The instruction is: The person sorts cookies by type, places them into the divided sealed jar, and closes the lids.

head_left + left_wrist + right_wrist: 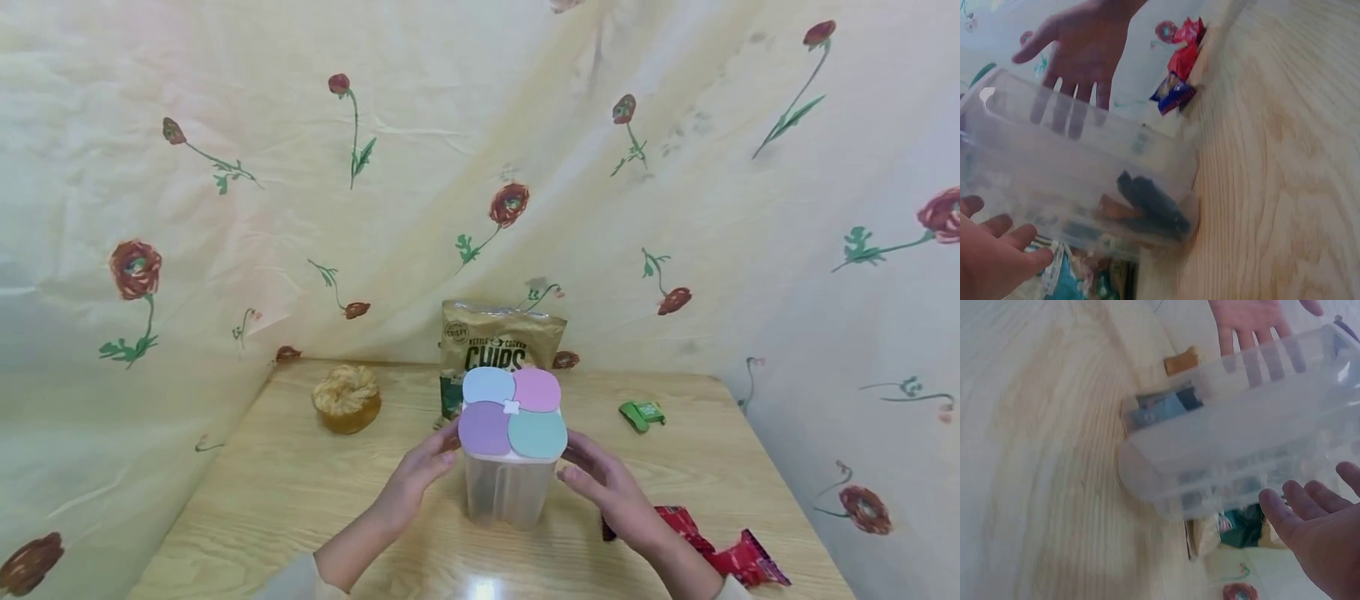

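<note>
A clear plastic storage container (504, 492) stands upright on the table, topped by a lid (480, 429) with blue, pink, purple and green flaps. Small dark packets (1150, 203) show through its wall near the bottom. On its left side is my left hand (422, 475), fingers extended at the wall just below the lid. My right hand (611, 492) is at the opposite side, its fingers also fairly straight. Through the clear wall, the far hand's spread fingers show in each wrist view. Whether the fingertips touch the container I cannot tell for certain.
A bag of chips (487, 342) stands right behind the container. A round bread (347, 400) lies at the back left, a green packet (642, 415) at the back right. Red wrapped snacks (750, 560) lie by my right forearm. Flowered cloth (405, 208) hangs around the table.
</note>
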The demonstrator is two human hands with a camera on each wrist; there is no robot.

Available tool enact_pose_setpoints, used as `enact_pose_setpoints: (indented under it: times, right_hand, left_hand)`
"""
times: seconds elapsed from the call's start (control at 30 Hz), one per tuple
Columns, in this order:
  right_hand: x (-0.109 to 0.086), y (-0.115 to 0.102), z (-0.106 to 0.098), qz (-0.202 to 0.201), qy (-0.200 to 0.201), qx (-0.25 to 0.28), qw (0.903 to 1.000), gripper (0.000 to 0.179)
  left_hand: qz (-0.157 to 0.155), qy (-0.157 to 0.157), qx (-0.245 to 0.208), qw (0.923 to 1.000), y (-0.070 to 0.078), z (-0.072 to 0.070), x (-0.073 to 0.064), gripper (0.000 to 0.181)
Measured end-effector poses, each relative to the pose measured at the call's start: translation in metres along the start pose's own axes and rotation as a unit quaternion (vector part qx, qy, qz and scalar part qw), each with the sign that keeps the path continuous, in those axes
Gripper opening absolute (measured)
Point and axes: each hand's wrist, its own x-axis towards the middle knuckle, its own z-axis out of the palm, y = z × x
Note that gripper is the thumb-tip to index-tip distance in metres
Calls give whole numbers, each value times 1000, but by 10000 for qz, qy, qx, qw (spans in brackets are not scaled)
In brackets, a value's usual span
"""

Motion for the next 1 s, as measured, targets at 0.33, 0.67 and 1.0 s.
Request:
enact_pose_setpoints:
  times: [0.33, 0.67, 1.0]
  right_hand:
    - [14, 2, -18, -775, -3, -492, 9958, 75]
    - [19, -2, -10, -703, -6, -220, 9973, 71]
    - [19, -5, -18, -697, -122, -481, 9963, 70]
  left_hand:
    - [551, -102, 847, 9948, -1, -20, 16, 89]
    - [451, -84, 937, 9945, 9, -17, 22, 93]
    - [298, -380, 987, 9939, 16, -25, 25, 98]
